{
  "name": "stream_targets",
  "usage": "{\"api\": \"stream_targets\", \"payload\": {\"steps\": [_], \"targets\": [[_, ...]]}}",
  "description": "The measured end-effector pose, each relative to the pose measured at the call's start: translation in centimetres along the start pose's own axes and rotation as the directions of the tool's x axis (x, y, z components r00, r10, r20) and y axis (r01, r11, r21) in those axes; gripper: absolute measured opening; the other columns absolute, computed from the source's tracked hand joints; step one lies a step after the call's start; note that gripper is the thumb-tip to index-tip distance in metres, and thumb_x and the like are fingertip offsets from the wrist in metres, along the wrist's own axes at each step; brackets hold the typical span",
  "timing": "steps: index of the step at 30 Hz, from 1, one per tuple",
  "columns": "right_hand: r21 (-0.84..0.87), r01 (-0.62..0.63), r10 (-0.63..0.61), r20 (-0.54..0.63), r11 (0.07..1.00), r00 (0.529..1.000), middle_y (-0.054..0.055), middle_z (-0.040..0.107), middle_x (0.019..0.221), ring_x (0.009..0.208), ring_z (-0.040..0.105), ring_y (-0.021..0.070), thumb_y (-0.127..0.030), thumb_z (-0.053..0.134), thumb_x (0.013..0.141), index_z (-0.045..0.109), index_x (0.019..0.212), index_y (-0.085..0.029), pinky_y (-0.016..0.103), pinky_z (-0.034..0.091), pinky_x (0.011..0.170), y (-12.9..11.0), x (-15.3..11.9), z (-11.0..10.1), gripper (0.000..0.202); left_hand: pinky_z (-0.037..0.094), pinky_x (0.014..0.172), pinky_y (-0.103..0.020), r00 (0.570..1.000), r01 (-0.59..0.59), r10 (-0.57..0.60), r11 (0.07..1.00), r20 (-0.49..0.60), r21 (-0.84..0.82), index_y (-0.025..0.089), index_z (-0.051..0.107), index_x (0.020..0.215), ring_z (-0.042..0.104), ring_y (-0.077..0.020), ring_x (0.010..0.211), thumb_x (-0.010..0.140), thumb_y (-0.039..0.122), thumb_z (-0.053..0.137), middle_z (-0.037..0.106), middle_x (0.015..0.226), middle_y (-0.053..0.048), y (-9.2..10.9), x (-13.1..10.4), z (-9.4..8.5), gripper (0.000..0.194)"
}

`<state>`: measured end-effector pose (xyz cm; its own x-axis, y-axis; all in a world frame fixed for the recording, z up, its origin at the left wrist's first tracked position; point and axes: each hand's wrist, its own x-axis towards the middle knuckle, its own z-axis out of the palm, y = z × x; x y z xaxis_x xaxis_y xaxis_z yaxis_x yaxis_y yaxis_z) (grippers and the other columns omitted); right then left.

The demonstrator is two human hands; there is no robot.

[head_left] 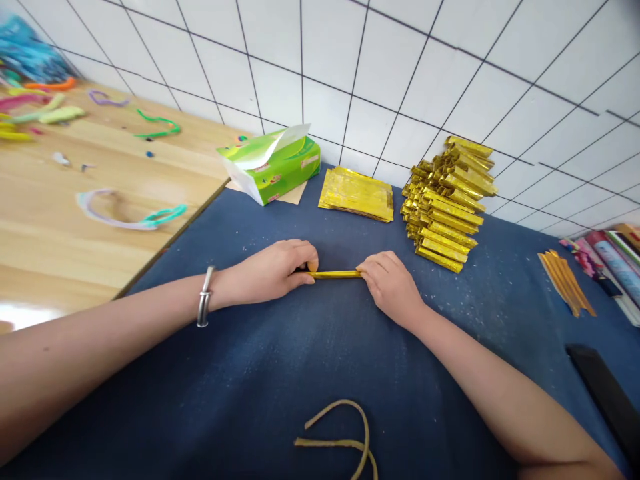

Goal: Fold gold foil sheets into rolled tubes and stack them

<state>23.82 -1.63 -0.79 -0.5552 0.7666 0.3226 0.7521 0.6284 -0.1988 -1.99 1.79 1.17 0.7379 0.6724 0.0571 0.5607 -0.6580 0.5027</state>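
Note:
A narrow rolled strip of gold foil paper (336, 275) stretches level between my two hands, just over the dark blue tabletop (320, 347). My left hand (280, 269), with a silver bangle (204, 299) at the wrist, pinches its left end. At the other end, the fingers of my right hand (390, 285) are closed on the roll. Behind it lies a flat stack of gold foil paper sheets (357, 193). Many folded gold paper rolls (447, 213) are heaped against the tiled wall to the right of that stack.
A green tissue box (280, 163) stands near the wall. Loose yellowish cord (367, 433) lies at the front. To the right are orange-brown strips (567, 283), books (617, 260) and a black object (603, 393). Coloured pipe cleaners (133, 210) lie on the wooden table (165, 167).

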Motion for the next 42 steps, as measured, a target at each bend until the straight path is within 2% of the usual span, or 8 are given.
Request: {"api": "stream_targets", "payload": {"steps": [9, 16, 23, 27, 29, 31, 35, 42], "targets": [[-0.138, 0.091, -0.088, 0.032, 0.986, 0.996, 0.008, 0.062, 0.099, 0.089, 0.047, 0.0198, -0.018, 0.039, 0.092, 0.058, 0.105, -0.015, 0.035, 0.039, 0.078, -0.4, -0.8, -0.2, 0.023, 0.039, 0.071, -0.027, 1.0, 0.002, 0.0, 0.992, -0.014, 0.13, 0.017, 0.05, 0.08, 0.05, -0.0153, 0.075, 0.085, 0.023, 0.047, 0.053, 0.078, -0.002, 0.6, -0.4, 0.2, 0.008], [-0.179, 0.092, -0.095, -0.006, 0.98, 0.995, 0.007, 0.062, 0.093, 0.086, 0.047, 0.019, -0.017, 0.04, 0.091, 0.06, 0.098, -0.015, 0.035, 0.038, 0.077, -0.6, -1.0, -0.2, 0.021, 0.039, 0.079, -0.03, 0.992, -0.098, 0.116, 0.952, -0.047, 0.288, 0.018, 0.056, 0.105, 0.053, -0.0181, 0.088, 0.09, 0.031, 0.044, 0.058, 0.092, -0.006, 1.6, 0.4, 1.2, 0.023], [-0.076, 0.083, -0.094, -0.167, 0.994, 0.981, 0.007, 0.062, 0.088, 0.082, 0.05, 0.0182, -0.019, 0.043, 0.09, 0.059, 0.096, -0.017, 0.035, 0.04, 0.077, -0.6, -1.2, -0.3, 0.018, 0.039, 0.072, -0.029, 0.985, -0.151, 0.171, 0.898, -0.011, 0.414, 0.017, 0.057, 0.084, 0.058, -0.0172, 0.077, 0.092, 0.031, 0.04, 0.062, 0.08, -0.004, 4.2, 3.0, 1.4, 0.023], [0.189, -0.074, 0.134, -0.331, 0.979, 0.934, 0.006, 0.061, 0.087, 0.083, 0.053, 0.0171, -0.023, 0.043, 0.091, 0.058, 0.095, -0.02, 0.034, 0.043, 0.077, 0.0, -1.2, -0.8, 0.016, 0.037, 0.061, -0.025, 0.991, -0.08, 0.107, 0.948, -0.075, 0.308, 0.017, 0.055, 0.084, 0.059, -0.0148, 0.07, 0.091, 0.026, 0.041, 0.063, 0.078, -0.002, 4.6, 5.5, 1.6, 0.018], [0.349, -0.168, 0.288, -0.329, 0.922, 0.899, 0.005, 0.059, 0.089, 0.083, 0.055, 0.0162, -0.028, 0.044, 0.091, 0.056, 0.101, -0.021, 0.032, 0.045, 0.076, 0.3, -1.2, -1.1, 0.017, 0.037, 0.06, -0.023, 0.992, -0.044, 0.063, 0.984, -0.111, 0.17, 0.017, 0.055, 0.084, 0.058, -0.013, 0.067, 0.091, 0.026, 0.039, 0.062, 0.073, 0.0, 4.5, 6.4, 2.2, 0.02], [0.472, -0.211, 0.372, -0.277, 0.856, 0.886, 0.004, 0.058, 0.092, 0.081, 0.056, 0.0151, -0.034, 0.046, 0.09, 0.054, 0.107, -0.022, 0.03, 0.046, 0.074, 0.5, -1.3, -1.2, 0.022, 0.037, 0.061, -0.022, 0.988, -0.037, 0.038, 0.999, -0.153, 0.012, 0.017, 0.054, 0.083, 0.056, -0.011, 0.066, 0.092, 0.027, 0.037, 0.06, 0.071, 0.001, 4.2, 6.9, 2.8, 0.022], [0.564, -0.176, 0.341, -0.202, 0.807, 0.918, 0.003, 0.057, 0.091, 0.079, 0.056, 0.0143, -0.041, 0.054, 0.084, 0.053, 0.109, -0.022, 0.028, 0.047, 0.073, 0.5, -1.3, -1.4, 0.031, 0.037, 0.062, -0.02, 0.979, -0.058, 0.019, 0.98, -0.201, -0.188, 0.016, 0.054, 0.079, 0.052, -0.0088, 0.064, 0.092, 0.026, 0.036, 0.057, 0.069, 0.003, 3.8, 6.7, 3.6, 0.025], [0.468, -0.132, 0.26, -0.221, 0.874, 0.94, 0.002, 0.06, 0.084, 0.076, 0.055, 0.013, -0.032, 0.054, 0.086, 0.06, 0.094, -0.021, 0.027, 0.045, 0.072, 0.0, -1.0, -1.9, 0.015, 0.036, 0.063, -0.019, 0.981, -0.135, 0.103, 0.97, -0.163, -0.201, 0.016, 0.056, 0.082, 0.05, -0.0082, 0.065, 0.092, 0.027, 0.037, 0.056, 0.07, 0.003, 3.7, 6.4, 3.8, 0.024]]}}
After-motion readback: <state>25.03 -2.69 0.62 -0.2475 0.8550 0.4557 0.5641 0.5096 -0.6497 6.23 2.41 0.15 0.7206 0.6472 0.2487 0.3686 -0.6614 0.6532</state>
